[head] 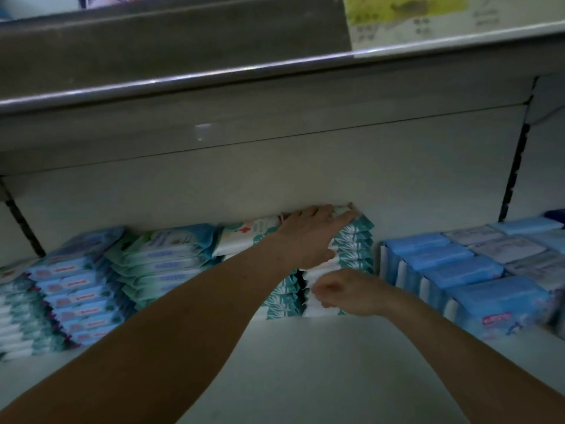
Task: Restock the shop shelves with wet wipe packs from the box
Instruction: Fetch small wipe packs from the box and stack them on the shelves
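Our two forearms reached up from the bottom corners of the frame, the left forearm (183, 316) from the lower left and the right forearm (458, 338) from the lower right. Both crossed the bare front of the shelf (305, 371) toward the middle.

At the centre, the wet wipe packs (353, 249) with teal leaf ends lay flat in a tall stack against the back panel (275, 179). Their long axes ran left to right across the frame, with the teal ends on the right. The left grip (308, 237) lay on top of this stack with its fingers stretched out flat toward the upper right, pressing down and closed on nothing. It was the farther-reaching one and covered the stack's top.

A lower front stack (282, 298) of the same packs stood just before the tall one. The right grip (345, 293) sat beside it, below and right of the left grip, with its fingers curled against the white pack ends. Blur kept us from telling whether it pinched a pack or only nudged the ends.

We judged the step to be squaring up the stacks. Any push would have to run along the packs' long axis or straight back to the panel, and the right grip was nearer the loose front ends.

Blue packs (458, 270) filled the right of the frame, and pale blue and green stacks (159, 264) stood at the left. The upper shelf edge (275, 71) ran overhead. No box was in view.
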